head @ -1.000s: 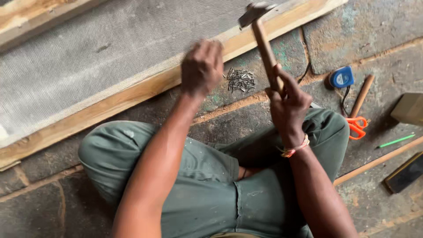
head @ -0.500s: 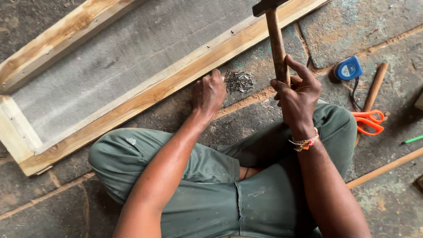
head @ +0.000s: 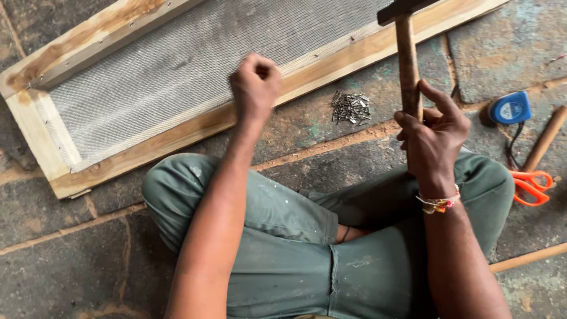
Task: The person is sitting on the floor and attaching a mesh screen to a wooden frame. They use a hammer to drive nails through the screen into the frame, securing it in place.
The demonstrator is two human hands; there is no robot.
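The right hand (head: 434, 139) is wrapped tight around the wooden handle of a hammer (head: 406, 59), and the hammer head sits up over the wooden frame (head: 177, 133). The left hand (head: 255, 85) is curled in a fist above the frame's near edge; I cannot tell if it holds anything. A little pile of nails (head: 350, 108) lies on the stone floor (head: 71, 260) between the hands, near a blue tape measure (head: 509, 108) and orange scissors (head: 531, 184)

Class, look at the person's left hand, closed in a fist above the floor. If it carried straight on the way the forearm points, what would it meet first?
Probably the wooden frame: the left hand hangs over its near rail, with the wire mesh just beyond. Its height above the rail is unclear.
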